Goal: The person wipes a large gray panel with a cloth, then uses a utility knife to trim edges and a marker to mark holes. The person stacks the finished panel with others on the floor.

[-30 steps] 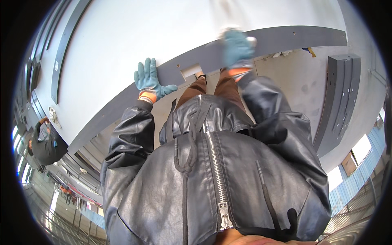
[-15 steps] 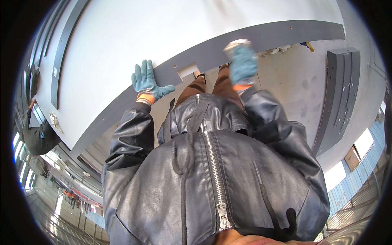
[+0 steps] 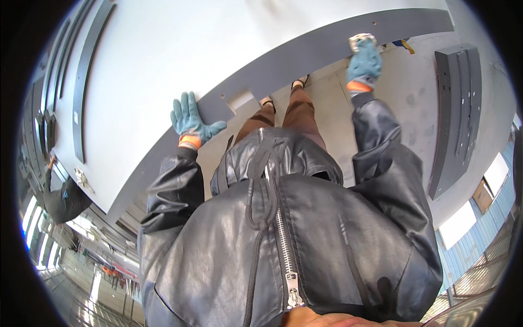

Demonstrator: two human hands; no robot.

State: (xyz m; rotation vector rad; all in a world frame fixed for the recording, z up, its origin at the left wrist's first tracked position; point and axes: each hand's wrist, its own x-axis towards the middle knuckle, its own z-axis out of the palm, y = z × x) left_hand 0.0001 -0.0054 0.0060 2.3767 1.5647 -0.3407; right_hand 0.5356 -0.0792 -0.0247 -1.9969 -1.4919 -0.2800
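A long grey board (image 3: pixel 302 61) runs along the near edge of a white tabletop (image 3: pixel 212 43). It has a rectangular cutout (image 3: pixel 240 101) and small round holes. My left hand (image 3: pixel 192 121), in a blue-green glove with an orange cuff, rests flat on the board left of the cutout, fingers spread and holding nothing. Toward the board's right end, my gloved right hand (image 3: pixel 364 64) is closed around a crumpled whitish cloth (image 3: pixel 362 41), which lies against the board near its front edge. The right fingers are partly hidden and slightly blurred.
Grey boards (image 3: pixel 456 114) are stacked at the right. More long grey strips (image 3: pixel 87 82) lie at the far left, near a crumpled white rag (image 3: pixel 83 180). Another person in dark clothing (image 3: pixel 65 200) is at the left. A blue-and-yellow item (image 3: pixel 405 46) sits beyond my right hand.
My right hand has slid rightward along the board with the cloth. My left hand stays spread on the board, and the whole view has shifted slightly.
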